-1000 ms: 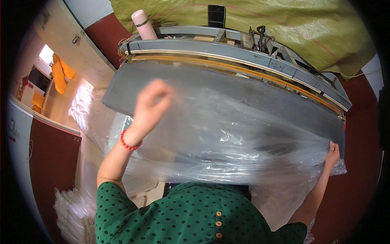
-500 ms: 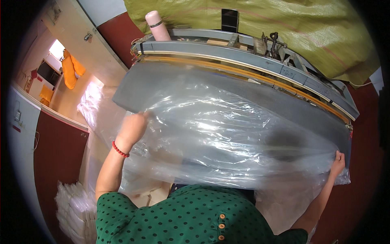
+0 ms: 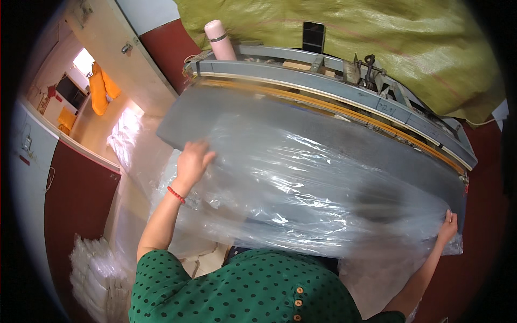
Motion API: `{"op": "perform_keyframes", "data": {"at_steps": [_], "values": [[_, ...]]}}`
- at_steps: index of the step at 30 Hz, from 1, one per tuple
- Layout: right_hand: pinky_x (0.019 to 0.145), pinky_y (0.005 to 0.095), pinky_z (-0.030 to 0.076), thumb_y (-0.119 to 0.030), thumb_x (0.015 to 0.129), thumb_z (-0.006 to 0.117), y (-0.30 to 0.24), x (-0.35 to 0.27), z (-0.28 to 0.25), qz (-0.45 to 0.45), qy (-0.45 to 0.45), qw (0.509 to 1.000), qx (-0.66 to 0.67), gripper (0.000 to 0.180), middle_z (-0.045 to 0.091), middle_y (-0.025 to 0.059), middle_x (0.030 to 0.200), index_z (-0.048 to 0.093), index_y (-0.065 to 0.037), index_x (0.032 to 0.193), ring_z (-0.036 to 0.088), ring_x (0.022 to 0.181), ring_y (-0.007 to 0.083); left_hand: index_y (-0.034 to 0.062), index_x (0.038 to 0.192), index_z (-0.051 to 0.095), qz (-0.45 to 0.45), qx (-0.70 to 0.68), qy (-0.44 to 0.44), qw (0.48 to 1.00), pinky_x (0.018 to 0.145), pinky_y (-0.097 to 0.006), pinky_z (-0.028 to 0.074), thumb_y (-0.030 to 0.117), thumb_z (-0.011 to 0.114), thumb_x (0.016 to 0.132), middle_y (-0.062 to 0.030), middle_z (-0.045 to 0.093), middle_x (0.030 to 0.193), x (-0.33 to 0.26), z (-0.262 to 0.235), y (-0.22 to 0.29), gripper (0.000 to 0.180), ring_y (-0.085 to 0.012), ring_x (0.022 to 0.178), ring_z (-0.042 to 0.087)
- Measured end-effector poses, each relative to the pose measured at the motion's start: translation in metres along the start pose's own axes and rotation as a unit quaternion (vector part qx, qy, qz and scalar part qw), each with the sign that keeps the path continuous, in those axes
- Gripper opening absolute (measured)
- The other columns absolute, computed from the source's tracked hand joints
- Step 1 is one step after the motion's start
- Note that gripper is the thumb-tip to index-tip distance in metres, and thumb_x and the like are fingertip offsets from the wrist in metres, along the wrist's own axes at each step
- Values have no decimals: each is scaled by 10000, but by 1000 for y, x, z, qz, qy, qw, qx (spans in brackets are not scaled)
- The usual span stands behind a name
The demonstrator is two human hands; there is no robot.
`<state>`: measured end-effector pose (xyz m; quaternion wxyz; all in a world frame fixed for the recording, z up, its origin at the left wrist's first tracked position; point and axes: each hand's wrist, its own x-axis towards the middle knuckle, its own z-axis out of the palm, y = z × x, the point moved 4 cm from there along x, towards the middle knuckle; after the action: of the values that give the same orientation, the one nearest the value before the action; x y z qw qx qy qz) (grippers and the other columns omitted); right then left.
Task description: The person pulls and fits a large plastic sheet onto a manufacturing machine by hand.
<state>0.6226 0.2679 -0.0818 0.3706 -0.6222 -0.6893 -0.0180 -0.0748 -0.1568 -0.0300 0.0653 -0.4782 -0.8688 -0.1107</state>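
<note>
A large clear plastic sheet (image 3: 301, 188) lies spread over the grey bed (image 3: 226, 116) of a long sealing machine. My left hand (image 3: 192, 159) rests flat on the sheet's left part, fingers spread, a red bead bracelet on the wrist. Far to the right, my right hand (image 3: 447, 226) pinches the sheet's right corner at the near edge of the bed. A yellow sealing bar (image 3: 334, 107) runs along the back of the bed, beyond the sheet.
A pink flask (image 3: 219, 40) stands on the machine's back left. A dark phone-like slab (image 3: 313, 36) leans against a big yellow-green woven sack (image 3: 377, 37). More clear sheets (image 3: 126, 134) hang at the left; a stack of folded bags (image 3: 97, 280) lies on the floor.
My left hand has come down and leftward from raised above the sheet to flat on it. My right hand keeps its hold on the right corner.
</note>
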Motion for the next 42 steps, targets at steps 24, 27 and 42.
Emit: {"op": "perform_keyframes", "data": {"at_steps": [24, 27, 42], "values": [[568, 212, 382, -229, 821, 588, 31, 66, 80, 132, 38, 942, 306, 176, 531, -32, 696, 616, -63, 874, 458, 619, 61, 77, 814, 474, -172, -428, 325, 825, 483, -221, 363, 134, 440, 854, 6, 449, 635, 151, 98, -81, 77, -76, 550, 421], [572, 217, 380, -192, 840, 557, -33, 78, 101, 84, 113, 957, 256, 158, 515, -19, 670, 601, -41, 859, 447, 609, 66, 26, 777, 490, -175, -268, 361, 876, 608, -321, 427, 176, 437, 868, -87, 512, 673, 178, 86, -65, 183, -174, 621, 497], [610, 228, 417, -94, 769, 573, -77, 108, 122, 123, 159, 960, 196, 75, 543, 14, 678, 537, -28, 777, 492, 613, 92, 14, 753, 471, -227, -342, 384, 827, 564, -276, 406, 174, 495, 824, -55, 517, 660, 232, 103, -112, 177, -137, 587, 458]]}}
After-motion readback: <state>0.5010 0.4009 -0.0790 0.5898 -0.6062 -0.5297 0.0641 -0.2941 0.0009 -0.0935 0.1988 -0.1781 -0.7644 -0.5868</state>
